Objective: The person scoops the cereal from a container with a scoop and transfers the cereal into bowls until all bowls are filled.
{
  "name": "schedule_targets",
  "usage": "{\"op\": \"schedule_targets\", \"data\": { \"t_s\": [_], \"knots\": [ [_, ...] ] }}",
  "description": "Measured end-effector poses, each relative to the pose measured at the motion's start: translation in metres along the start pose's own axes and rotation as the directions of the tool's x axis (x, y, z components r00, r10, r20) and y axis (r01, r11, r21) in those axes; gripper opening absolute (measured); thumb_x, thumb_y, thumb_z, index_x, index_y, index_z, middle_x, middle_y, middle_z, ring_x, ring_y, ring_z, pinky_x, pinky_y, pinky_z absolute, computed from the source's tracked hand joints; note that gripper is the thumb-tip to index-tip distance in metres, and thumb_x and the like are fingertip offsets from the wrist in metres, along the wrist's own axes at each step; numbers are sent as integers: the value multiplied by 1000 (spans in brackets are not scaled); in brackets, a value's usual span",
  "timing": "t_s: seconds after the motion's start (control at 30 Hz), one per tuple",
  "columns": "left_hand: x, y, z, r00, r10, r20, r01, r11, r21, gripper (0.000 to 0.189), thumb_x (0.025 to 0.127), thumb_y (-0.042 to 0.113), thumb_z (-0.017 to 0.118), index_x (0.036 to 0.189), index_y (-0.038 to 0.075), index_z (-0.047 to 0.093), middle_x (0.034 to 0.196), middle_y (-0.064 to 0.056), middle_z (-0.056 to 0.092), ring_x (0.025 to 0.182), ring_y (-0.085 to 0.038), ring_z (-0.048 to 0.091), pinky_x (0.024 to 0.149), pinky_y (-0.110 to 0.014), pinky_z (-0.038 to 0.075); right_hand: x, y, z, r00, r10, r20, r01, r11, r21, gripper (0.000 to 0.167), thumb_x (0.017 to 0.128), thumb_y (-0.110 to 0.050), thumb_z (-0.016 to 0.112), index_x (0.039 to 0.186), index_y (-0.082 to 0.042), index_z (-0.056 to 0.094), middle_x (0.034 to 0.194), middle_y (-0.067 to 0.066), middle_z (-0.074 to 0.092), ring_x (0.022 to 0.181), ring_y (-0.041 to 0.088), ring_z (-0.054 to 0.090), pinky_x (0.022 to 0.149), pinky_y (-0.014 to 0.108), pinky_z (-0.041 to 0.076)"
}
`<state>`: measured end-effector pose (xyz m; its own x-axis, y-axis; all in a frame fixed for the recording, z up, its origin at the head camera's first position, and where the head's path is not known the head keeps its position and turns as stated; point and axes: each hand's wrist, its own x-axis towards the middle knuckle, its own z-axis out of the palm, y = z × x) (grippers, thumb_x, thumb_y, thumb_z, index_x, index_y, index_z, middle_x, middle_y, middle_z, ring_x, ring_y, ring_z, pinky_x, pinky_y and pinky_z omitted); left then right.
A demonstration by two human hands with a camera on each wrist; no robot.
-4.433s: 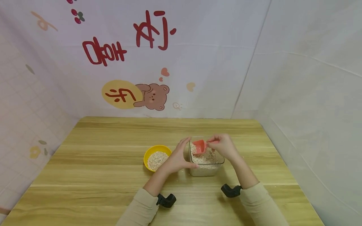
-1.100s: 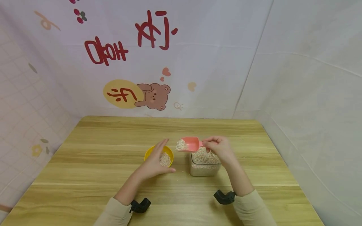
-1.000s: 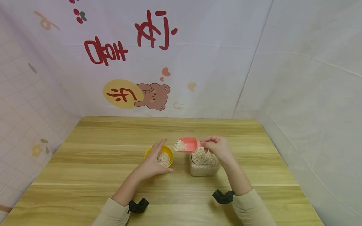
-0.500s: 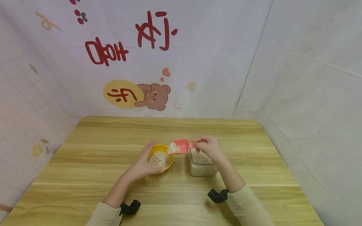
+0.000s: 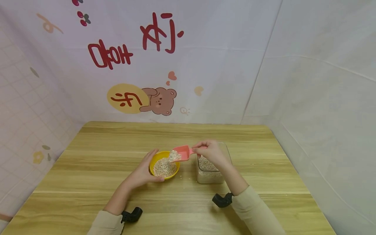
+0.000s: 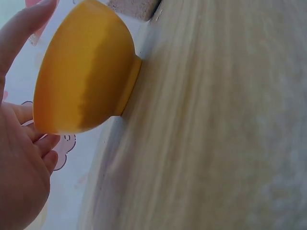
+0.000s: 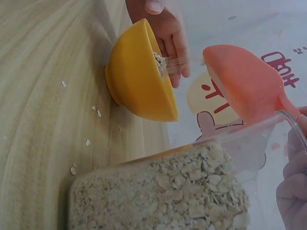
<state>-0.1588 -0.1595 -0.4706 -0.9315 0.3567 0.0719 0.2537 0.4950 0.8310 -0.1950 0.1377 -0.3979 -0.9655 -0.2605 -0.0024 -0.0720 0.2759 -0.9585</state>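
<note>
A yellow bowl (image 6: 84,67) of rolled oats (image 5: 163,168) stands on the table. My left hand (image 5: 143,170) holds it from the left, thumb on the near side and fingers round the far side. My right hand (image 5: 212,152) pinches the handle of a pink scoop (image 5: 184,152), tilted over the bowl's right rim. Oats sit at the scoop's lip, and in the right wrist view some fall in a blurred stream into the bowl. Below my right hand is a clear square container (image 5: 210,178) with more oats, partly hidden by that hand.
Several loose oat flakes (image 7: 99,113) lie on the wooden table (image 5: 111,143) between bowl and container. A white cloth wall (image 5: 220,65) with printed figures rises behind the table. Each wrist wears a black camera mount (image 5: 222,200).
The scoop came up out of the container and moved left, now tipping oats over the bowl. My left hand left the container and moved left onto the bowl.
</note>
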Motion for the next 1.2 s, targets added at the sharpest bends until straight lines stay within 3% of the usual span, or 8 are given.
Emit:
{"op": "schedule_targets", "data": {
  "t_s": [0.2,0.33,0.5,0.73,1.03,1.2],
  "knots": [
    [1,-6,-1,1000,12,19,-12,1000,-2,117,63,40,89,153,13,19,156,-17,14,141,-39,13,104,-67,16,7,-4,6,1000,9,18,-8,999,-35,11,81,-14,74,89,-6,75,66,19,63,65,37,58,58,31,40],
    [1,-9,-2,999,20,27,-19,1000,-8,117,64,37,89,153,10,19,156,-16,15,141,-38,13,106,-65,15,12,-8,10,999,-14,48,18,995,-96,9,82,-13,73,87,-7,75,66,17,65,65,37,60,52,27,37],
    [2,-10,-2,999,12,35,-11,1000,-8,117,65,37,89,153,7,17,156,-16,17,140,-39,14,106,-65,15,16,-16,14,991,-81,103,99,979,-180,7,81,-13,72,84,-7,74,64,4,65,58,31,60,45,23,33],
    [2,-10,-2,999,-8,45,8,1000,-10,116,65,32,89,151,2,18,154,-21,18,139,-41,19,106,-63,18,19,-25,17,980,-115,161,150,963,-226,5,80,-11,70,83,-8,74,62,3,64,50,14,54,43,24,29],
    [2,-11,-1,999,-22,45,23,999,-31,115,65,28,89,152,2,18,154,-21,18,138,-42,18,106,-64,18,23,-33,18,965,-143,220,209,925,-317,4,82,-12,72,78,-9,73,62,0,64,50,13,55,44,23,34],
    [3,-14,0,999,-16,46,17,1000,-16,116,65,33,89,151,2,18,154,-22,19,137,-43,20,105,-65,19,26,-36,18,961,-128,247,207,921,-329,5,82,-11,73,79,-7,73,70,5,66,54,21,60,47,25,41]
  ]
}}
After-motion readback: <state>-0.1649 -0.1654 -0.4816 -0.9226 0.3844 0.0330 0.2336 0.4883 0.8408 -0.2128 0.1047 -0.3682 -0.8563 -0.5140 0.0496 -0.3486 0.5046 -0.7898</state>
